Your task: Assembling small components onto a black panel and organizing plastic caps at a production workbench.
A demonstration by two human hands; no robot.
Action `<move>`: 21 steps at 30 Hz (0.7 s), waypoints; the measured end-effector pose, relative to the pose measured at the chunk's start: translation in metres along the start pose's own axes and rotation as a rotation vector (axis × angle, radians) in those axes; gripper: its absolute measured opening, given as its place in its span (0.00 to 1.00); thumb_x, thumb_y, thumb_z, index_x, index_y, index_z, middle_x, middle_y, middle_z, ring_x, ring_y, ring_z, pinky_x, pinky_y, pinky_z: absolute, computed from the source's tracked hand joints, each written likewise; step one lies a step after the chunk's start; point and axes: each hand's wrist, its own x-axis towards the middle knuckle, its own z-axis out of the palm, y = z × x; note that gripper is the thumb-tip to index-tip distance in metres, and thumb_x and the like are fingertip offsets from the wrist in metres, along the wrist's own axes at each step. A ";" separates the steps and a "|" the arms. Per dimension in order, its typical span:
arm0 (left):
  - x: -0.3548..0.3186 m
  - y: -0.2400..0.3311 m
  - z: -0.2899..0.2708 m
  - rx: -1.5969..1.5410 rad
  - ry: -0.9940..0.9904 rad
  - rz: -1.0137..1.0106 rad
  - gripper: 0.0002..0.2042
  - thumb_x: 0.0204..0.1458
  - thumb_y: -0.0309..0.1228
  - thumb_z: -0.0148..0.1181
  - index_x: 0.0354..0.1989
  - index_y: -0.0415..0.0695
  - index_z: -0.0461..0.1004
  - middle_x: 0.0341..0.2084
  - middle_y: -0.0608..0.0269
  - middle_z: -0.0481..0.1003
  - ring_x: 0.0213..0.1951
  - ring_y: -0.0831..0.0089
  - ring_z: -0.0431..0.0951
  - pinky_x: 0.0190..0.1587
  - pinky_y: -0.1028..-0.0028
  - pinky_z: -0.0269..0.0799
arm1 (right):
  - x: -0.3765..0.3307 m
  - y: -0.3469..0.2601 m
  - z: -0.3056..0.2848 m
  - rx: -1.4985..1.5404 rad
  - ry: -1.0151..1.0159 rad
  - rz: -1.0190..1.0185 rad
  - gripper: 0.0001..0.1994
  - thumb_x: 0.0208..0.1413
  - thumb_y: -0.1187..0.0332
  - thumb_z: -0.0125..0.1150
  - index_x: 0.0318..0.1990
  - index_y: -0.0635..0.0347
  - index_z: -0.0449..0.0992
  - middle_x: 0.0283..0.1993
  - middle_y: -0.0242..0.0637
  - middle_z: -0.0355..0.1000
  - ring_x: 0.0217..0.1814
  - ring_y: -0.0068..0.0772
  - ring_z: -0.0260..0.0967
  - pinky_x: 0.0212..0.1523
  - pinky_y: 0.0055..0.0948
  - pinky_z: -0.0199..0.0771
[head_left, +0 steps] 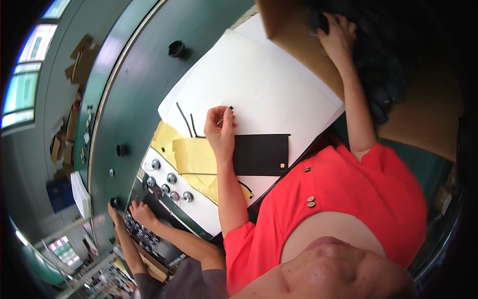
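Observation:
My left hand (220,127) is closed in a pinch above the white sheets, with a small black piece (231,108) at its fingertips. Under and beside that wrist lie a black rectangular sheet (261,155) with a small yellow square at its corner, and yellow backing paper (195,155). Thin black strips (183,118) rest on the white paper (269,79). At the upper right, my right hand (338,37) reaches into a cardboard box (298,47), its fingers curled round a dark rounded part (318,21). Shadow hides much of that part.
Several small round metal parts with wires (171,178) sit on white board at lower left. Black cups (176,48) stand along the green bench (149,74). A co-worker's hands (143,213) handle parts at lower left. Dark bagged items (381,74) fill the box.

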 end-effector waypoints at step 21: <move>0.002 -0.003 -0.003 -0.010 -0.006 0.075 0.05 0.60 0.26 0.61 0.38 0.37 0.75 0.27 0.64 0.78 0.29 0.81 0.78 0.30 0.79 0.75 | 0.029 0.028 -0.018 0.217 0.055 -0.094 0.35 0.51 0.46 0.73 0.52 0.73 0.74 0.54 0.57 0.74 0.58 0.52 0.72 0.62 0.43 0.71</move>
